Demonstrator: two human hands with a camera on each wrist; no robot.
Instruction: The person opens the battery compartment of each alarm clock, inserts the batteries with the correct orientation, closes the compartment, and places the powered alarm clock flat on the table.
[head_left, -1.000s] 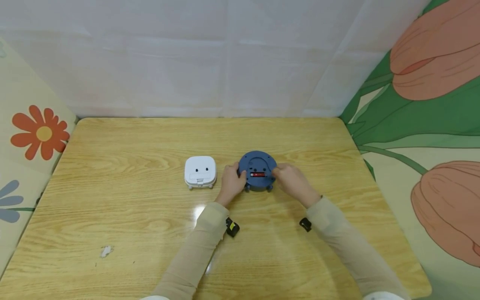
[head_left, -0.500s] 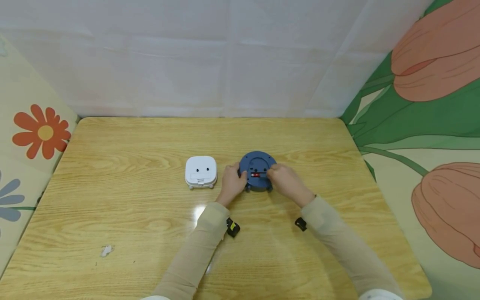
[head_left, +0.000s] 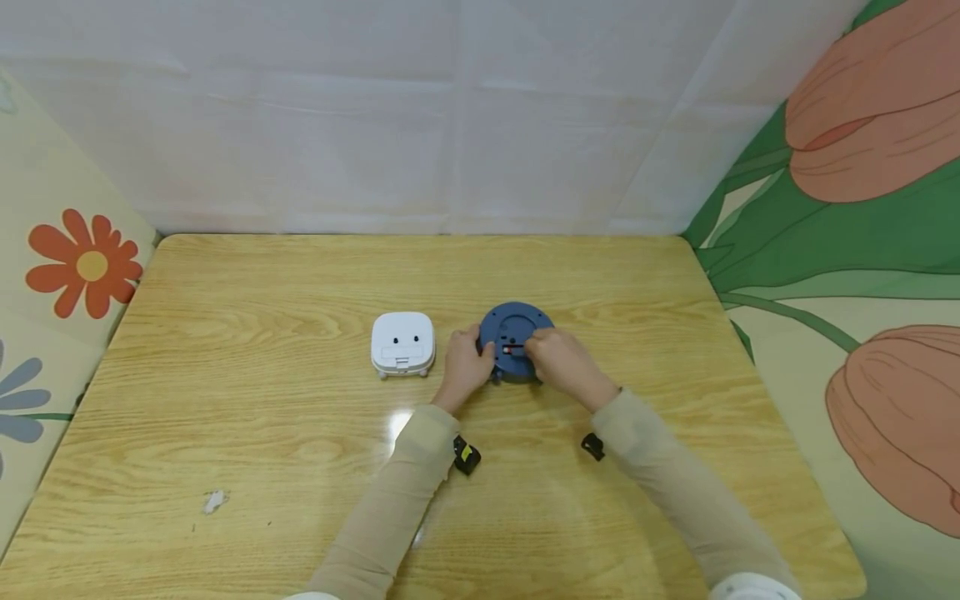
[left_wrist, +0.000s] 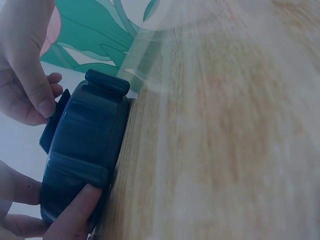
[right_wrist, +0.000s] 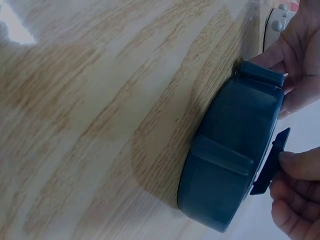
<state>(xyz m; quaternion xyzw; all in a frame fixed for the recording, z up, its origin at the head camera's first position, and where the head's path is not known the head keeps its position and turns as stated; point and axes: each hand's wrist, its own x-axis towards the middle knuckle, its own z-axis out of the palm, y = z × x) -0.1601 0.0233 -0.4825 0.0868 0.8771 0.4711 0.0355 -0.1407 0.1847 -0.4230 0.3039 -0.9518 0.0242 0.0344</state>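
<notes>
A round dark-blue clock (head_left: 513,310) lies face down on the wooden table, its back with small knobs facing up. My left hand (head_left: 463,368) grips its left edge, fingers along the side and thumb over the back. Between the thumb and fingers of my right hand (head_left: 567,367) is a flat blue battery cover (right_wrist: 272,162), pinched and tilted just over the clock's back. Part of a red battery (head_left: 509,350) shows in the open battery slot; my right hand hides the other part. Whether the cover touches the clock is hard to tell.
To the left of my left hand sits a white square clock (head_left: 402,342), also back up, with two black knobs. Wrist-camera mounts (head_left: 466,456) hang under both forearms. A white cloth wall (head_left: 337,150) closes off the table's far edge.
My right hand has moved left from the clock's right edge to over its battery slot, bringing the cover across and hiding more of the battery. The left hand and the clock stay put.
</notes>
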